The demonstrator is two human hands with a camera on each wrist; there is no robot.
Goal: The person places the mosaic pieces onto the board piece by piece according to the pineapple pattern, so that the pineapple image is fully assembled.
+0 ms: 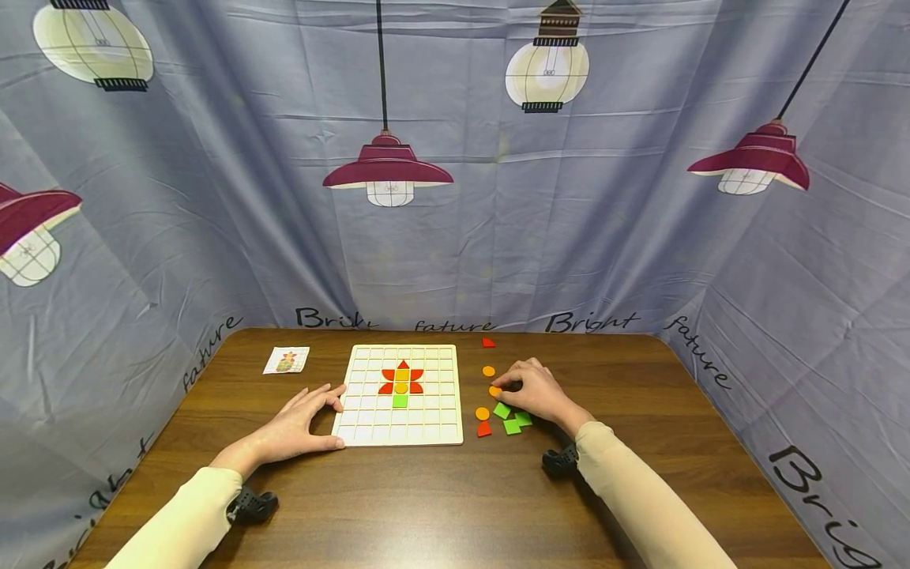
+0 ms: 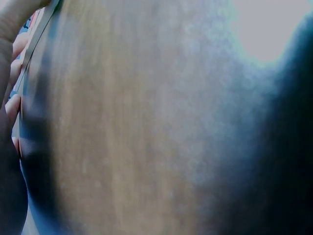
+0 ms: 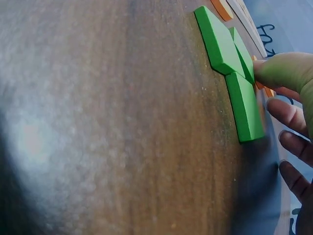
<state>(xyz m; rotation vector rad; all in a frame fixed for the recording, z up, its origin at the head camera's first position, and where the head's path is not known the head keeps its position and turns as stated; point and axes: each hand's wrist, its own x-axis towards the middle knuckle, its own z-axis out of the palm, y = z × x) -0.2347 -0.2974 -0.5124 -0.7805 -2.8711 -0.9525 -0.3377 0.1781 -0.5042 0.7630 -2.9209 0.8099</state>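
A white grid board [image 1: 426,427] lies in the middle of the table. It holds a flower of red, orange and yellow pieces [image 1: 401,381] above a green square [image 1: 400,401]. My left hand [image 1: 306,423] rests flat with spread fingers against the board's left edge [image 2: 35,44]. My right hand [image 1: 533,389] arches over loose pieces to the right of the board. Its fingertips pinch an orange circle [image 1: 494,390]. Its thumb [image 3: 281,71] lies against the green pieces [image 3: 230,54].
Right of the board lie two more orange circles [image 1: 488,371] [image 1: 482,413], a red piece [image 1: 484,429], green pieces [image 1: 512,419] and a red piece [image 1: 487,342] farther back. A small picture card [image 1: 287,360] sits at the back left. Cloth walls enclose the wooden table [image 1: 455,506].
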